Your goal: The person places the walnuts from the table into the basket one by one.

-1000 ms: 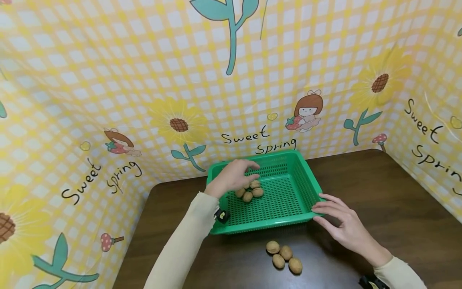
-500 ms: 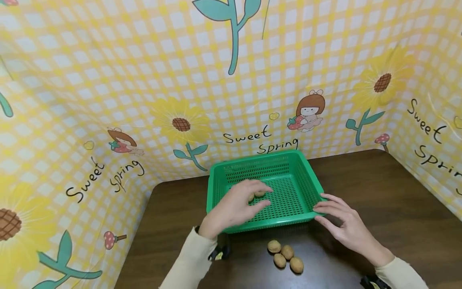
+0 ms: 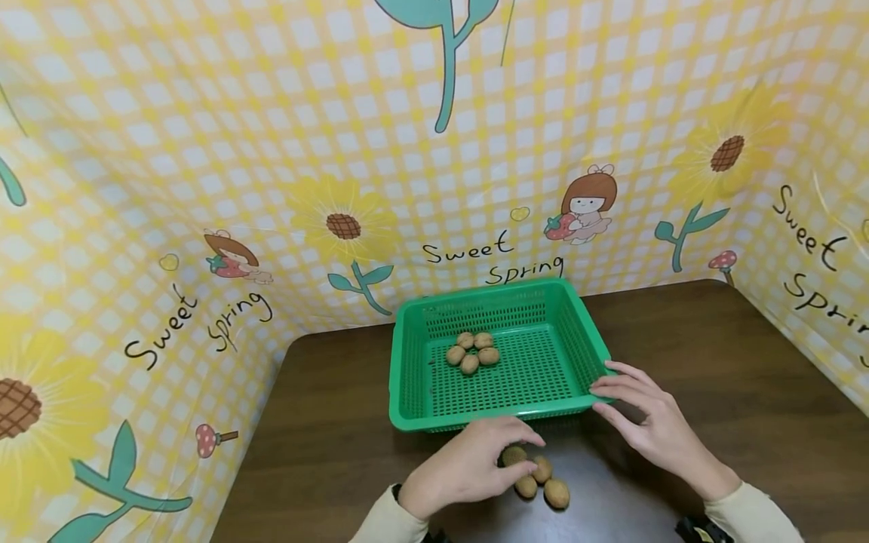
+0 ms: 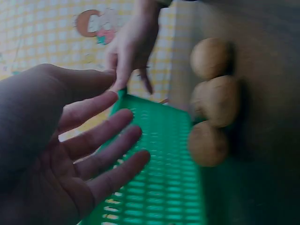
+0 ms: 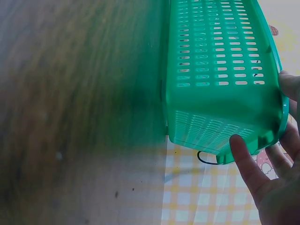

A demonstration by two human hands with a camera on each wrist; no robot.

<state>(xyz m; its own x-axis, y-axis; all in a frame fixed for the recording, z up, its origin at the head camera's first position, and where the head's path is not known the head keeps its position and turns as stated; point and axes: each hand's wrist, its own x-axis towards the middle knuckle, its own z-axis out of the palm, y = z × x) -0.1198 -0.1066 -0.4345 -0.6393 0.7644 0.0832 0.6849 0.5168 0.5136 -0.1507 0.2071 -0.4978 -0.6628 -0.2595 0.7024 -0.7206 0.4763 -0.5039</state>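
Several walnuts (image 3: 557, 494) lie in a cluster on the brown table, in front of a green plastic basket (image 3: 399, 377). My left hand (image 3: 475, 461) is right at this cluster, its thumb and forefinger apart and overlapping the walnuts. In the left wrist view, its fingers (image 4: 110, 136) are spread, with nothing between them, and walnuts (image 4: 222, 101) show beyond. My right hand (image 3: 655, 426) holds the basket's near right corner, thumb at the near rim, fingers along the right side; one finger (image 5: 248, 164) stretches along the outer wall. Inside the basket, several more walnuts (image 3: 470, 364) sit in a ring toward the left.
A yellow checked cloth (image 3: 462, 188) with printed flowers and lettering hangs behind and on both sides of the table (image 3: 326, 422). The basket's back rim stands close to it.
My left hand has come out of the basket, moving toward me over the near rim to the walnuts on the table. My right hand has stayed at the basket's corner.
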